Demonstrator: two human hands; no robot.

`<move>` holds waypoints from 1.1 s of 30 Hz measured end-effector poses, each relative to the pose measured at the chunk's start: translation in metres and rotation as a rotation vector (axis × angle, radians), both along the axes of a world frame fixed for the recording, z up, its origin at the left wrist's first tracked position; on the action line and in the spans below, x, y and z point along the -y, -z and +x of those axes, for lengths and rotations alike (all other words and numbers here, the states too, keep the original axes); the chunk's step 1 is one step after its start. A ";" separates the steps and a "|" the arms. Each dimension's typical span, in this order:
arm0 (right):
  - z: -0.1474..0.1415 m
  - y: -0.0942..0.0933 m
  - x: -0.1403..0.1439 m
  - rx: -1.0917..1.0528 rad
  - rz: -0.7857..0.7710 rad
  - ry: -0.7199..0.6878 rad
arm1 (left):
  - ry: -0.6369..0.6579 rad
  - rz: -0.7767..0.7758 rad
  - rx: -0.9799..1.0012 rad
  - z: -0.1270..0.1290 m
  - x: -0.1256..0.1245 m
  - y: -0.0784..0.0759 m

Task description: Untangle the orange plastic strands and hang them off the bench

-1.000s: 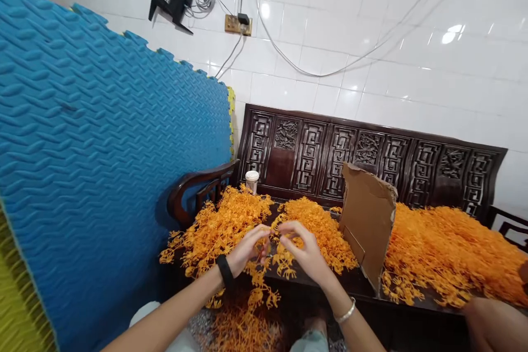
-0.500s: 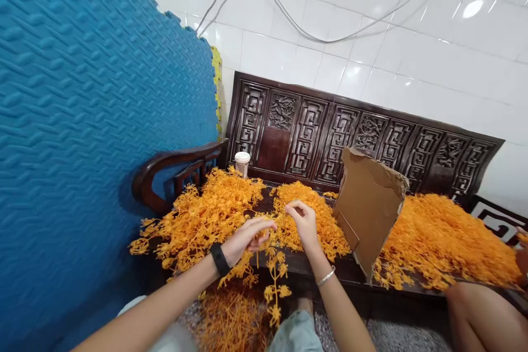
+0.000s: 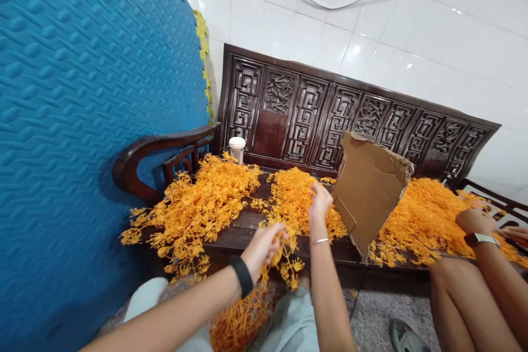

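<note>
Head view: the right hand (image 3: pixel 319 202) has left the left hand (image 3: pixel 264 243) and now reaches far into the middle orange sprig pile (image 3: pixel 295 201), fingers loosely spread on it. The left hand stays near, pinched on an orange sprig (image 3: pixel 289 264) hanging off the bench (image 3: pixel 247 225) edge. Assessment: a fresh piece is being collected. Right of the cardboard (image 3: pixel 369 190), a co-worker's hand (image 3: pixel 474 220) rests on another pile.

Looks like a home used as a small piecework spot — carved wooden bench (image 3: pixel 330 115) against white tiled wall (image 3: pixel 371 16), blue foam mat (image 3: pixel 82 121) propped upright, heaps of orange plastic sprigs (image 3: pixel 206 203) across the seat.
</note>
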State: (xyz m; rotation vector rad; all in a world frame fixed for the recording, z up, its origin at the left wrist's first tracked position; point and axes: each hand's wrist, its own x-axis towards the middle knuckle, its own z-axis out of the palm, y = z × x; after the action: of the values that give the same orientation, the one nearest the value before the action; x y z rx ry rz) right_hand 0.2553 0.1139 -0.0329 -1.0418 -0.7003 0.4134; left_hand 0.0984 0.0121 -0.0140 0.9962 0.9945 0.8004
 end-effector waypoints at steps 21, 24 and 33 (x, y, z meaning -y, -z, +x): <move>-0.010 0.041 0.029 0.495 -0.273 -0.654 | 0.195 0.268 -0.244 -0.071 -0.014 0.011; -0.030 0.024 0.055 0.358 -0.195 -0.967 | 0.164 0.249 -0.151 -0.067 -0.014 0.006; -0.048 0.007 0.078 0.532 -0.135 -0.835 | 0.132 0.238 -0.055 -0.063 -0.016 0.004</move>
State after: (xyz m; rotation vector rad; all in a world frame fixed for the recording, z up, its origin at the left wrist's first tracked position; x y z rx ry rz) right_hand 0.2073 0.0361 -0.0399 -0.9532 -1.6146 0.9235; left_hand 0.0354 0.0278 -0.0182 1.2807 0.8832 0.7972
